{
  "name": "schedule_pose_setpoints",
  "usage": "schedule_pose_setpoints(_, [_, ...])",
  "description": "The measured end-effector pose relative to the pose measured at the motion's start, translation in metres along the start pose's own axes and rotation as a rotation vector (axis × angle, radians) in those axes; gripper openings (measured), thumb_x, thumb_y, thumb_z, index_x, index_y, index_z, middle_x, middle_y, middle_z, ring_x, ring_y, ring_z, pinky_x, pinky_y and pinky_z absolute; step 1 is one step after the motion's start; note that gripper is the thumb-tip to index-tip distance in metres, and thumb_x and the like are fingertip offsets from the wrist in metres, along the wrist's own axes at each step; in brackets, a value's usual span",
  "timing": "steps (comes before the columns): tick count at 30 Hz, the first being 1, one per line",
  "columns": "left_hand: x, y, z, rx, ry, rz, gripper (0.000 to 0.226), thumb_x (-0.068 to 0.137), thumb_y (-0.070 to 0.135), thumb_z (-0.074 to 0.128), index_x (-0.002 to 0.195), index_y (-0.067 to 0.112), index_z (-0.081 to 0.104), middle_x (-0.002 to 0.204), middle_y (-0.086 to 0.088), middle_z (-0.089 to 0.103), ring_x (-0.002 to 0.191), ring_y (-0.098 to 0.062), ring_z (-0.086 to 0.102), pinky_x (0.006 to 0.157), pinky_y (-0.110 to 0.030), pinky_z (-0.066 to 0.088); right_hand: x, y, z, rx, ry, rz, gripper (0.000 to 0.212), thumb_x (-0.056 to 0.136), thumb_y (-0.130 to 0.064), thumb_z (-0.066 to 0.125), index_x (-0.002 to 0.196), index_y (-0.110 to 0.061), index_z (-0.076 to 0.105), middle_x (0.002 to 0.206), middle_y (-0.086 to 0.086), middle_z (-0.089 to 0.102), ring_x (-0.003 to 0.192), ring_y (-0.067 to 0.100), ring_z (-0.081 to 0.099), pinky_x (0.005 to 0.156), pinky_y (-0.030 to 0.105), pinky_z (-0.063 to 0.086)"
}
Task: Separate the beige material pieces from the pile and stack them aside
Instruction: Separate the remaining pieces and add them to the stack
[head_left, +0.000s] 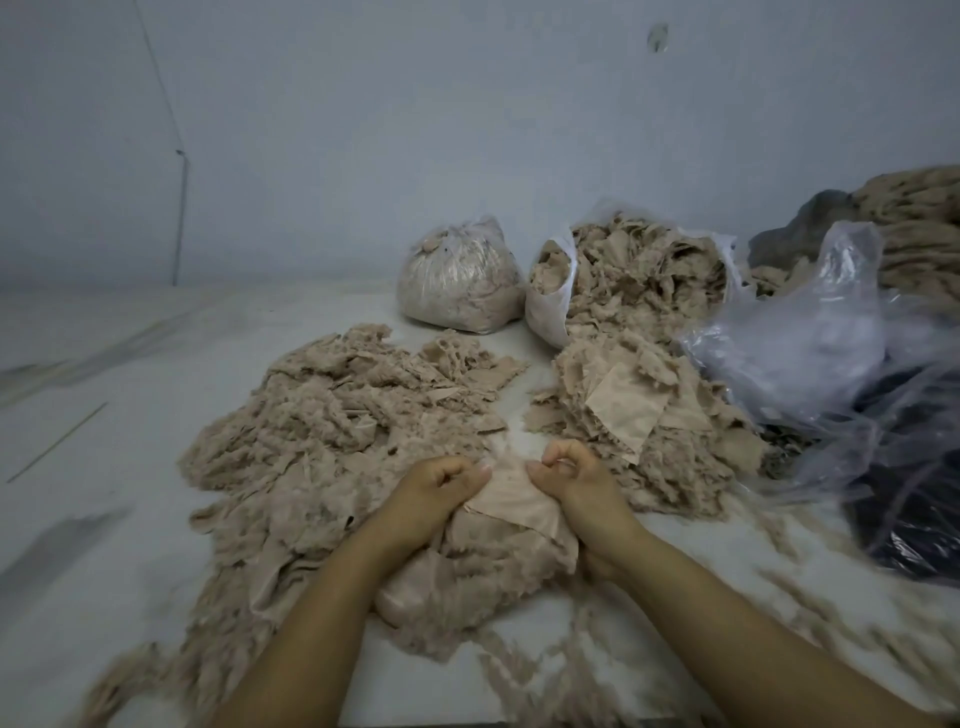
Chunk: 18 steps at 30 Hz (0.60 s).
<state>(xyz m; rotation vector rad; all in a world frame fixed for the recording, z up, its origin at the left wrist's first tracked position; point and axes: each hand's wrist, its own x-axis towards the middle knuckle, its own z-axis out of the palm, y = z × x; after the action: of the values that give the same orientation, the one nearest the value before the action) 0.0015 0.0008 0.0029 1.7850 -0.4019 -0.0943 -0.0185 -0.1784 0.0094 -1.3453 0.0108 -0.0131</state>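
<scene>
A wide pile of frayed beige material (332, 431) spreads over the white surface at centre left. A second heap of beige pieces (639, 415) lies to the right of it, with a flat square piece on top. In front of me sits a smaller beige bundle (488, 561). My left hand (436, 493) and my right hand (576, 483) both pinch the top of a smooth beige piece (506, 499) on that bundle, fingers curled, the hands a short gap apart.
At the back stand a tied clear bag of beige scraps (457, 286) and an open white bag (550, 296) spilling beige pieces. Crumpled clear plastic (810, 343) and dark material (904, 519) lie at the right. Loose beige threads scatter across the near surface.
</scene>
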Motion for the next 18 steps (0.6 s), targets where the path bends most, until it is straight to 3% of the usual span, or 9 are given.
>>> schedule_pose_setpoints(2, [0.002,0.003,0.001,-0.07,-0.004,-0.007,0.031,0.086,0.038,0.059,0.06,0.023,0.061,0.054,0.004,0.054,0.047,-0.01,0.05,0.047,-0.018,0.039,-0.005,-0.002,0.0,-0.109,-0.082,0.051,0.011,0.086,-0.014,0.069,0.091,-0.008,0.062,0.074,0.007,0.063,0.069,0.02,0.059,0.064,0.031,0.048])
schedule_pose_setpoints(4, [0.006,0.002,0.005,-0.029,0.02,-0.007,0.033,0.093,0.031,0.056,0.062,0.022,0.062,0.056,0.004,0.054,0.05,-0.009,0.05,0.047,-0.018,0.039,-0.008,-0.003,-0.001,-0.219,-0.118,0.004,0.011,0.085,-0.018,0.071,0.086,-0.007,0.069,0.076,0.004,0.068,0.071,0.016,0.061,0.065,0.027,0.05])
schedule_pose_setpoints(7, [0.013,-0.002,0.0,0.264,0.217,-0.005,0.041,0.098,0.022,0.049,0.057,0.021,0.048,0.053,0.008,0.046,0.051,-0.008,0.044,0.048,-0.019,0.032,-0.007,-0.008,-0.004,-0.11,0.053,-0.106,0.016,0.087,-0.011,0.067,0.071,-0.014,0.068,0.067,-0.003,0.066,0.067,0.013,0.059,0.062,0.023,0.049])
schedule_pose_setpoints(10, [0.009,-0.001,-0.001,0.454,0.147,0.031,0.037,0.099,0.024,0.046,0.062,0.023,0.044,0.061,0.006,0.045,0.061,-0.013,0.043,0.053,-0.019,0.03,-0.005,-0.008,-0.009,-0.145,0.113,-0.186,0.016,0.089,-0.015,0.064,0.073,-0.016,0.065,0.07,-0.005,0.063,0.068,0.009,0.057,0.065,0.023,0.047])
schedule_pose_setpoints(13, [0.008,0.007,0.015,0.131,0.034,-0.033,0.027,0.095,0.04,0.048,0.087,0.02,0.066,0.084,0.004,0.067,0.074,-0.012,0.061,0.057,-0.02,0.045,-0.001,-0.002,0.0,-0.188,0.09,-0.165,0.016,0.095,-0.018,0.056,0.08,-0.012,0.056,0.075,0.0,0.057,0.07,0.012,0.053,0.065,0.026,0.045])
schedule_pose_setpoints(15, [0.008,0.008,0.022,0.063,-0.091,-0.027,0.032,0.091,0.034,0.059,0.087,0.002,0.063,0.075,-0.007,0.059,0.064,-0.02,0.051,0.057,-0.026,0.04,0.003,0.001,0.005,-0.196,0.126,-0.166,0.016,0.096,-0.019,0.055,0.081,-0.013,0.054,0.077,0.002,0.056,0.07,0.013,0.053,0.065,0.025,0.045])
schedule_pose_setpoints(16, [0.007,0.007,0.02,0.071,-0.075,-0.007,0.03,0.091,0.028,0.06,0.083,-0.002,0.06,0.071,-0.008,0.05,0.062,-0.017,0.043,0.057,-0.028,0.035,0.006,0.002,0.004,-0.201,0.17,-0.172,0.016,0.095,-0.02,0.056,0.08,-0.014,0.053,0.075,0.001,0.055,0.067,0.012,0.052,0.06,0.021,0.045])
schedule_pose_setpoints(18, [0.006,0.003,0.008,0.066,0.117,0.008,0.026,0.094,0.019,0.055,0.076,0.001,0.056,0.067,-0.006,0.043,0.06,-0.011,0.039,0.057,-0.027,0.03,0.01,0.002,-0.006,-0.201,0.21,-0.125,0.018,0.094,-0.021,0.058,0.079,-0.014,0.052,0.072,0.001,0.055,0.062,0.013,0.051,0.054,0.022,0.045])
